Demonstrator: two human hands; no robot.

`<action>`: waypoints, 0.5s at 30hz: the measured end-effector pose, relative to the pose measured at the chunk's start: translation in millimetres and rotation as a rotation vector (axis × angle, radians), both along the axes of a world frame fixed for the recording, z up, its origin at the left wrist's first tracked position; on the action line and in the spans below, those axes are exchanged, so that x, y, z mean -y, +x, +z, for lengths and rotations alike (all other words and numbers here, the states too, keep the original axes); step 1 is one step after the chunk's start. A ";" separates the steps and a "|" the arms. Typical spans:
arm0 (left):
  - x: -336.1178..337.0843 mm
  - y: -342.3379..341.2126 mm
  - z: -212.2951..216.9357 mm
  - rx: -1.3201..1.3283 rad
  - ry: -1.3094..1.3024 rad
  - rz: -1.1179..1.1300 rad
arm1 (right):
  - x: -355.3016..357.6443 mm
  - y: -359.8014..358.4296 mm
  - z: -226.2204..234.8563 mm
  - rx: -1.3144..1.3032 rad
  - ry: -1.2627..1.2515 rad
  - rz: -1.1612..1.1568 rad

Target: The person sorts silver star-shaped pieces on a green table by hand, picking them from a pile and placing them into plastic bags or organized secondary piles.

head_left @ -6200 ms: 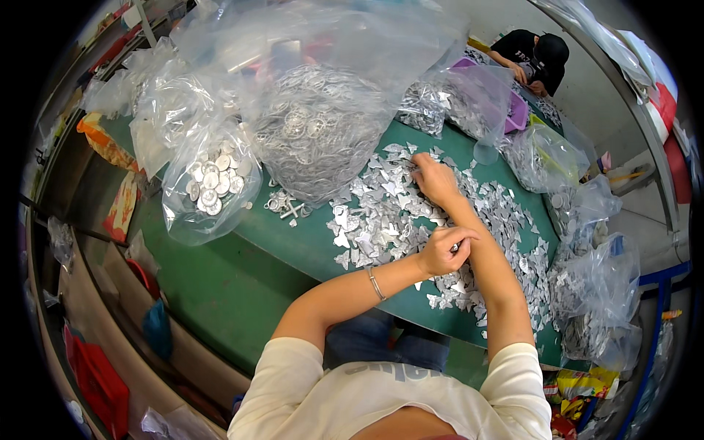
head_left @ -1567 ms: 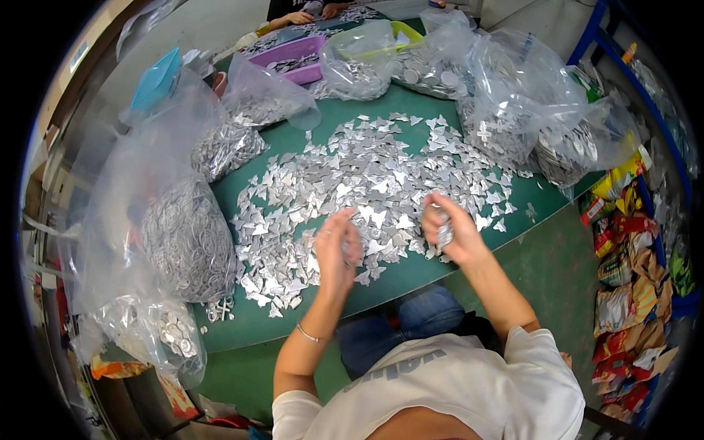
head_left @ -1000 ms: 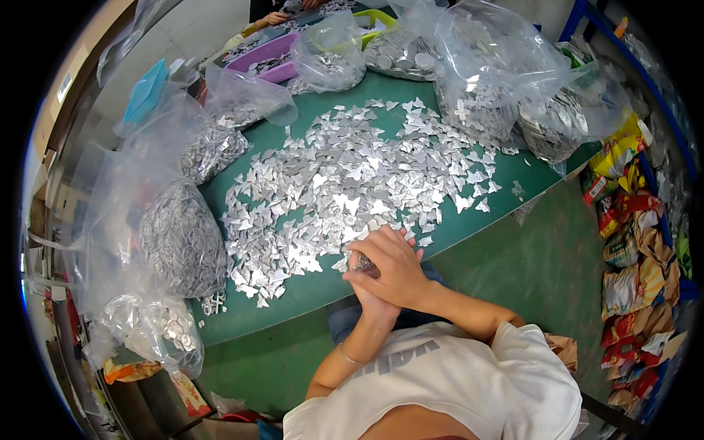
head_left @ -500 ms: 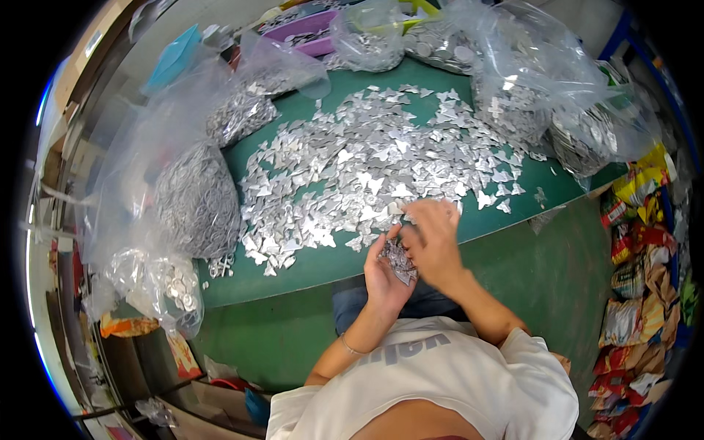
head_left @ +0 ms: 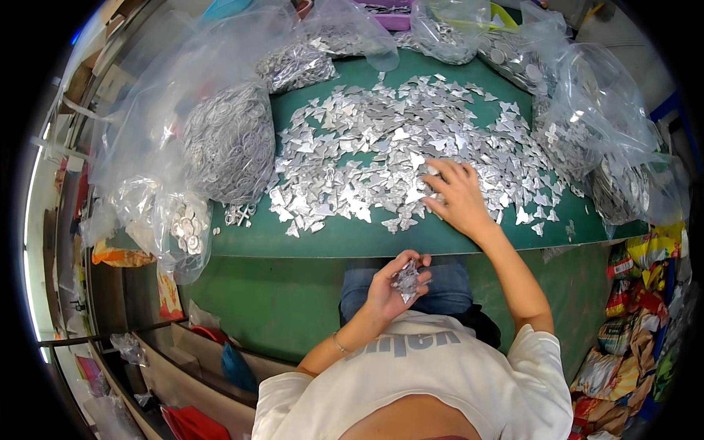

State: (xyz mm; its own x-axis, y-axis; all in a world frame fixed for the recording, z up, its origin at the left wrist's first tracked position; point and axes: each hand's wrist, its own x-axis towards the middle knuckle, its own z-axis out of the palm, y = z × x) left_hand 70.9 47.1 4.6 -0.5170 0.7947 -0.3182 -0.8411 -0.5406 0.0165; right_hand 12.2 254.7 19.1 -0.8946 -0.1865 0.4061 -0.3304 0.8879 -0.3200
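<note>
Many small silvery butterfly-shaped metal pieces (head_left: 352,187) lie spread over the green tabletop (head_left: 253,242). My left hand (head_left: 392,288) is just off the table's near edge, in front of my body, its fingers curled round a small stack of the metal pieces (head_left: 406,281). Out over the near right part of the spread, my right hand (head_left: 460,196) reaches with fingers apart, its fingertips on or just above the pieces. I see nothing gripped in it.
Clear plastic bags of grey metal parts (head_left: 231,143) stand along the left side. More filled bags (head_left: 572,143) line the right and back, with a purple tray (head_left: 392,18) behind. Colourful packets (head_left: 623,315) hang at the far right. Shelving (head_left: 198,359) is at lower left.
My right hand has left my left hand and moved onto the spread pieces, its fingers opening out. My left hand keeps its stack. The whole view has shifted and turned.
</note>
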 end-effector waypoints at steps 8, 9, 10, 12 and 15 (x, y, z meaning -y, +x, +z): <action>28.0 5.9 -25.9 0.062 -0.004 -0.063 | -36.8 10.3 9.2 -0.208 0.099 -0.327; 29.4 6.2 -26.0 0.072 -0.037 -0.047 | -31.9 9.7 10.3 -0.189 0.046 -0.315; 30.2 6.3 -25.1 0.083 -0.073 -0.037 | -25.4 9.8 11.4 -0.169 -0.007 -0.309; 29.9 6.8 -25.1 0.104 -0.129 -0.021 | -7.4 3.4 12.5 -0.171 -0.105 -0.179; 32.5 4.8 -27.9 0.110 -0.171 -0.008 | 21.8 -6.4 7.8 -0.065 0.000 -0.077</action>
State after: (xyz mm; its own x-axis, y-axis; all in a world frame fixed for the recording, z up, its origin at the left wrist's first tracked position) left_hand 75.7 14.7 -23.2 -0.4654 0.7283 -0.5029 -0.8471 -0.5312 0.0147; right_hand 5.8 232.9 26.9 -0.8782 -0.1183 0.4634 -0.2814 0.9113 -0.3006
